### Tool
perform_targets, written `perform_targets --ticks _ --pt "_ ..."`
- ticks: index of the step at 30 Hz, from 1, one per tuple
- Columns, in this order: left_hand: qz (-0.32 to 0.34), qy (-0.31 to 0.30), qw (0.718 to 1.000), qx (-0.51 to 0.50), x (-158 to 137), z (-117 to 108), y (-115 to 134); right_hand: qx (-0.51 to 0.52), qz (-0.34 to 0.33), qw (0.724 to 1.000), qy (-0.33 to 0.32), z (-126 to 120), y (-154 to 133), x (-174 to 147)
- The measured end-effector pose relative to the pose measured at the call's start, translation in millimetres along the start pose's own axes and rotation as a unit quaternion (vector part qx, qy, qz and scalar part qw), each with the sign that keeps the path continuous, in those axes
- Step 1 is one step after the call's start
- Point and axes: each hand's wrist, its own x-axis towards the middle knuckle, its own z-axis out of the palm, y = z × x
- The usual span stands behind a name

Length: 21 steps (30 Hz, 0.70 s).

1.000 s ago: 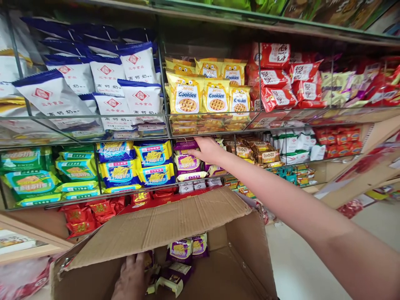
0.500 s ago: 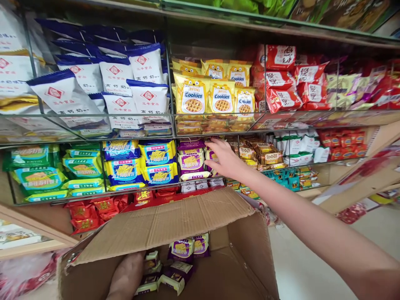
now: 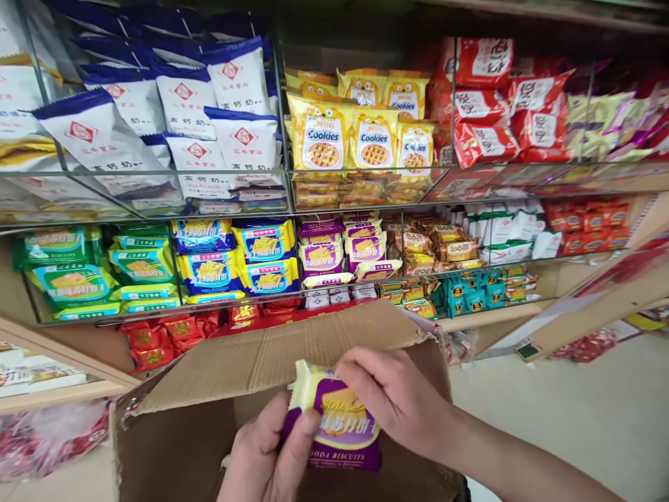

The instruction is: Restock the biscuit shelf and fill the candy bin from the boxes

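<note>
A purple and cream packet of soda biscuits is held up over the open cardboard box. My left hand grips its left edge, thumb on the front. My right hand closes on its upper right part, with thumb and fingers at the top edge. The packet and my hands hide most of the box's inside. Behind the box flap, more purple soda biscuit packets are stacked in two columns on the lower shelf.
White and blue milk biscuit bags, yellow cookie packets and red packets fill the upper shelf behind a glass edge. Green packets and blue-yellow packets stand lower left. Pale floor shows at right.
My right hand has come down from the purple stack on the shelf to above the box. My left hand has risen out of the box, and both now hold a soda biscuit packet.
</note>
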Motion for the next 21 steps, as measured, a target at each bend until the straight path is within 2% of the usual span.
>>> perform_targets --ticks 3,5,7,9,11,13,15,17,19,20,21 --pt "-0.103 0.021 0.989 -0.103 5.9 10.0 5.5 0.037 0.034 0.996 0.067 5.1 9.8 9.3" --pt "-0.13 0.056 0.985 -0.098 6.7 12.4 6.2 0.083 0.052 0.993 0.07 3.8 13.8 9.3" --pt "-0.114 0.108 0.986 -0.056 5.8 12.5 6.7 0.178 0.069 0.981 0.035 1.4 15.0 4.5" --pt "-0.099 0.147 0.984 -0.033 4.4 11.1 7.2 0.306 0.09 0.947 -0.033 -0.4 14.8 -1.8" --pt "-0.108 0.146 0.982 -0.044 3.2 9.2 7.6 0.394 0.113 0.908 -0.082 -0.9 14.8 -6.3" --pt "-0.121 0.118 0.983 -0.067 2.4 7.5 7.8 0.419 0.129 0.895 -0.079 -0.5 15.9 -7.7" --pt "-0.131 0.089 0.984 -0.087 2.5 6.7 8.3 0.408 0.122 0.904 -0.036 -0.5 18.0 -7.1" --pt "-0.127 0.079 0.984 -0.099 4.0 6.9 10.0 0.359 0.076 0.93 0.012 -2.2 19.9 -6.5" --pt "-0.12 0.083 0.984 -0.101 7.5 7.4 13.1 0.209 -0.011 0.977 0.043 -5.7 20.9 -7.1" --pt "-0.116 0.084 0.985 -0.101 9.8 7.5 15.0 0.098 -0.062 0.992 0.051 -7.9 21.1 -7.8" --pt "-0.113 0.081 0.985 -0.107 12.6 7.4 17.2 -0.023 -0.111 0.992 0.055 -10.1 21.4 -8.6"
